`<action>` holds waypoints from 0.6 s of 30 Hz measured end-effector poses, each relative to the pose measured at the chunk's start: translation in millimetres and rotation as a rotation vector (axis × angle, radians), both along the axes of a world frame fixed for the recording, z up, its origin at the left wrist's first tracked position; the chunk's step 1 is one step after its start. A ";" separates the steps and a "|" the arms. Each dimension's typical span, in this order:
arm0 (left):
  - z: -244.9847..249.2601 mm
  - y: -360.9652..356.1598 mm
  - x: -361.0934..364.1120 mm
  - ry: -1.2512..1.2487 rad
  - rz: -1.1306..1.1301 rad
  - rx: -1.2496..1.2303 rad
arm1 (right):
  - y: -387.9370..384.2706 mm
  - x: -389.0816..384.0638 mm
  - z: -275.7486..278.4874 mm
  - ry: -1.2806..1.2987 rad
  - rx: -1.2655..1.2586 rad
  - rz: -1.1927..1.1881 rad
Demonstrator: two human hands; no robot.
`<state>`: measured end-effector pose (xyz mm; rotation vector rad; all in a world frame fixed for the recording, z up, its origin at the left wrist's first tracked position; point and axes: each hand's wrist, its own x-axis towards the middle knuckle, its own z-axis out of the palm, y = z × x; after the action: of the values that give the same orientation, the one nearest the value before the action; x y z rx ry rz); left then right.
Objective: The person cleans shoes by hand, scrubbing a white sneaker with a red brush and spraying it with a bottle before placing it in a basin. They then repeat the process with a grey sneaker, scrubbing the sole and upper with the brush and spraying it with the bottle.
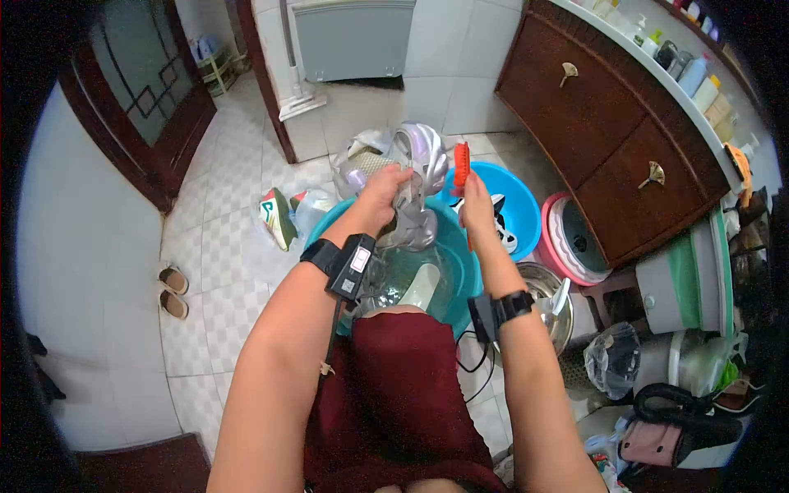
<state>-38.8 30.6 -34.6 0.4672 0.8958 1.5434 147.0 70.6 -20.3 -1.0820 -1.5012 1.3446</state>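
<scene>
My left hand grips a silver-grey shoe over a teal basin of water. In my right hand is an orange scrubbing brush, held upright by its handle, bristle end up. The brush is apart from the shoe. A silver and lilac sneaker lies on clear plastic just beyond my left hand. A long white object, whose kind I cannot make out, rests in the basin's water.
A blue basin with black-and-white items stands at the right, beside a pink basin and a metal bowl. Green-and-white shoes lie on plastic at the left. Slippers sit by the wall; a brown cabinet stands right.
</scene>
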 end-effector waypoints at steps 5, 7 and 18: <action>-10.2 -2.9 -10.9 0.098 -0.010 -0.020 | -31.2 1.3 -34.3 -0.289 0.877 -0.134; -15.4 0.7 -6.5 0.108 0.049 -0.074 | -35.9 -10.6 -31.3 -0.467 0.813 -0.068; 2.7 1.3 17.0 0.125 0.052 -0.057 | -12.5 -17.5 -36.9 -0.413 0.673 -0.120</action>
<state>-21.7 31.9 -31.8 0.5075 1.0524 1.5444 129.5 58.2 -57.2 -1.0046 -1.9521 0.4646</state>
